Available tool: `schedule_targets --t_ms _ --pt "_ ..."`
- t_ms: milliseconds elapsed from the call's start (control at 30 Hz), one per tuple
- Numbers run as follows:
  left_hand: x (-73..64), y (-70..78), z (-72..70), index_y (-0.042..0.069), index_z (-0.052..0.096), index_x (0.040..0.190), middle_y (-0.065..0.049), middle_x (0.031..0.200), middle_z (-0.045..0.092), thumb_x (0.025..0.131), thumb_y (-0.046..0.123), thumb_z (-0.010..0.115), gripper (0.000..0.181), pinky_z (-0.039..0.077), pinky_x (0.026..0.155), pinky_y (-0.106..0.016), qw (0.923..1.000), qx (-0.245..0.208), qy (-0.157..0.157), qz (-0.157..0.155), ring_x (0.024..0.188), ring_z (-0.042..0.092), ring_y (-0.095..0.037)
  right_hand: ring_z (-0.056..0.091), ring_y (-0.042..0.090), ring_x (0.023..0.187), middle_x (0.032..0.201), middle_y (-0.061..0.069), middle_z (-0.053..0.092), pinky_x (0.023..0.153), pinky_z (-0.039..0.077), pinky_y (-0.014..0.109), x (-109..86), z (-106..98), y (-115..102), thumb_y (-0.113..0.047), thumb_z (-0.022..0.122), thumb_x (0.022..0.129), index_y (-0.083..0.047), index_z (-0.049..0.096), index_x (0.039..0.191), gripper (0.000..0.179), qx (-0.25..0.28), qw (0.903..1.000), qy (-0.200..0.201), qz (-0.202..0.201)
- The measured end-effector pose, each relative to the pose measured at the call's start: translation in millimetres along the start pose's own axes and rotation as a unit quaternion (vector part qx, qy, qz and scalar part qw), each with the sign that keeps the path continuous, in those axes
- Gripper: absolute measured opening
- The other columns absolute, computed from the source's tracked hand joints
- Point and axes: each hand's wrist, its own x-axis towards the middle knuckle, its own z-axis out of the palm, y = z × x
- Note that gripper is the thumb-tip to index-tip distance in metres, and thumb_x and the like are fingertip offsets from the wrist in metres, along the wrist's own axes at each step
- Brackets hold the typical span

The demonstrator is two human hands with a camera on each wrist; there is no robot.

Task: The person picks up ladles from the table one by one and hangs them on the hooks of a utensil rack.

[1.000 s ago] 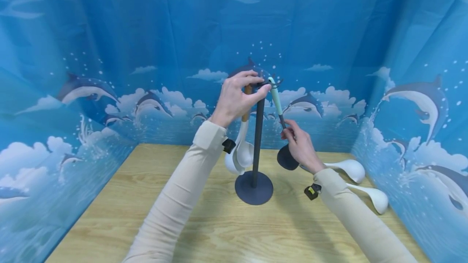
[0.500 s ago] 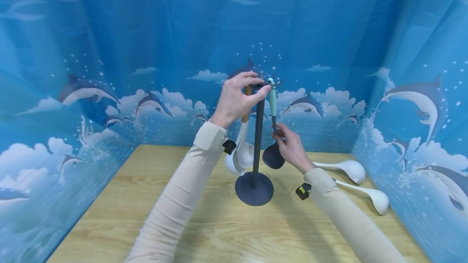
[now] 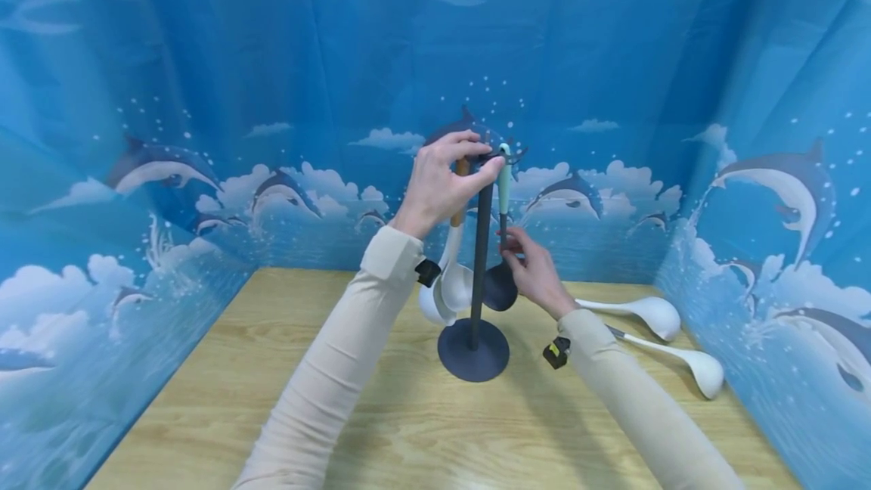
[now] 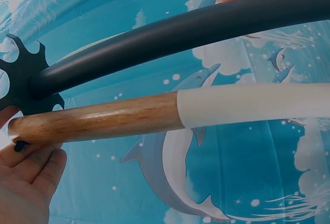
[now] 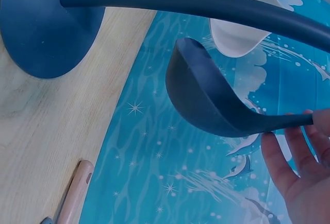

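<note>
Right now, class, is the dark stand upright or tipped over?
Upright: the stand rises from a round base lying flat on the table.

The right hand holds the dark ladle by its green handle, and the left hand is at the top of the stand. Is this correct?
Not quite: the right hand holds the dark ladle by its dark shaft, below the green handle, as the head view shows. The left hand is at the stand's top.
</note>
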Motion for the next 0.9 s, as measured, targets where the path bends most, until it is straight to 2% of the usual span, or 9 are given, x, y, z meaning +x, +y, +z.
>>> schedule_targets --t_ms 233,567,900 --pt "-0.7 -0.6 0.1 0.015 0.073 0.119 -0.004 0.135 0.061 0.092 0.040 0.066 0.037 0.049 0.090 -0.036 1.0000 -0.005 0.003 0.003 0.109 0.061 -0.019 0.064 0.029 0.109 0.115 0.014 0.066 0.090 0.055 0.046 -4.5 1 4 -0.011 0.051 0.102 -0.016 0.053 0.136 0.035 -0.006 0.9999 -0.010 -0.003" --pt "-0.2 0.2 -1.1 0.015 0.073 0.119 -0.003 0.135 0.060 0.092 0.041 0.065 0.038 0.049 0.089 -0.034 1.0000 -0.002 0.001 -0.002 0.109 0.060 -0.017 0.063 0.030 0.111 0.116 0.015 0.064 0.089 0.055 0.047 -8.0 -1 8 -0.013 0.052 0.102 -0.015 0.049 0.141 0.039 -0.006 0.9998 -0.018 0.000" --pt "-0.2 0.0 -0.7 0.016 0.073 0.119 -0.003 0.135 0.061 0.092 0.041 0.066 0.038 0.048 0.088 -0.033 1.0000 -0.002 0.001 -0.002 0.105 0.061 -0.015 0.063 0.028 0.110 0.117 0.012 0.065 0.090 0.055 0.047 -13.2 -3 14 -0.013 0.052 0.102 -0.011 0.055 0.135 0.033 -0.001 0.9994 -0.031 0.017"
